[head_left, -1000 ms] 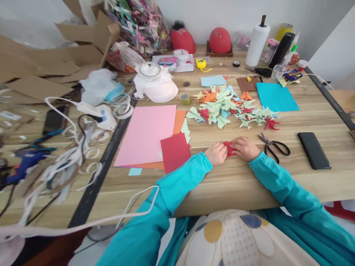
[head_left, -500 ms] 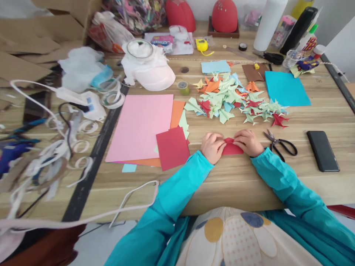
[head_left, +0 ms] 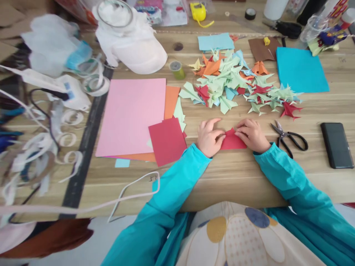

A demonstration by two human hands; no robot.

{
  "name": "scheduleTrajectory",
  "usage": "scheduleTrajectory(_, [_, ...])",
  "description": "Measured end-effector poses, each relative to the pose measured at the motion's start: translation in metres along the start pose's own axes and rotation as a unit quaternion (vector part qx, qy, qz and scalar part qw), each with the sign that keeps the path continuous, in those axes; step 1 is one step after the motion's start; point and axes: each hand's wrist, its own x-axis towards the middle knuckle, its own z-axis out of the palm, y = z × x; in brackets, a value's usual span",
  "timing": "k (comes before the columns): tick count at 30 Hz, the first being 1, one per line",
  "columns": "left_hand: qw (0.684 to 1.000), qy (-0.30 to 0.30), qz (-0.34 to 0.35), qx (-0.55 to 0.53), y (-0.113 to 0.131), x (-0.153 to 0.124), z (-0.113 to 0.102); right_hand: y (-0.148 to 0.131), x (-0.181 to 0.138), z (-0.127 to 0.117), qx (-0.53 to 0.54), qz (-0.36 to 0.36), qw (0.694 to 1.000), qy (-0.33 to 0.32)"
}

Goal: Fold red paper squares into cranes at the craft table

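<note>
Red slip point(head_left: 234, 143) sits on the counter point(head_left: 235, 181), between the two hands. Taking it as clock centre, 12 = far side.

Left hand point(head_left: 208, 139) at 9: thumb and a fingertip closed in a pinch on the slip's far-left corner, one finger lifted clear. Right hand point(head_left: 251, 136) at 3: fingers bunched narrow on the far edge toward the right end. A small folded flap shows between them — looks like each hand pins one side so the crease can't drift. Exact contact under the right fingers: can't tell. Slip held low, probably so the counter backs it.

Pile point(head_left: 227, 79) of folded shapes at 12, mostly green, some red, orange, blue — likely parked there to leave the near side for the hands. Red sheet point(head_left: 168, 142) at 9, overlapping the pink sheet point(head_left: 133, 114), so presumably first to reach. Blue sheet point(head_left: 302, 70) near 1:30. Scissors point(head_left: 281, 133) at 3, just beside the right hand, apparently kept in reach. Phone point(head_left: 337, 146) beyond, also 3, well apart from the slip.
</note>
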Motion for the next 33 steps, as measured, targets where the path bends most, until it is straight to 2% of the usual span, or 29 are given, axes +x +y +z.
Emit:
scheduleTrajectory(11, [0.997, -0.073, 0.0, 0.017, 0.001, 0.011, -0.005, -0.004, 0.002, 0.001, -0.003, 0.014, 1.0, 0.018])
scheduleTrajectory(20, [0.987, -0.149, -0.049, 0.024, -0.004, 0.03, -0.004, -0.003, 0.005, 0.006, 0.016, 0.047, 0.998, 0.043])
scheduleTrajectory(33, [0.987, -0.146, -0.065, -0.019, -0.006, 0.032, -0.007, 0.001, 0.008, 0.004, 0.051, 0.035, 0.996, 0.056])
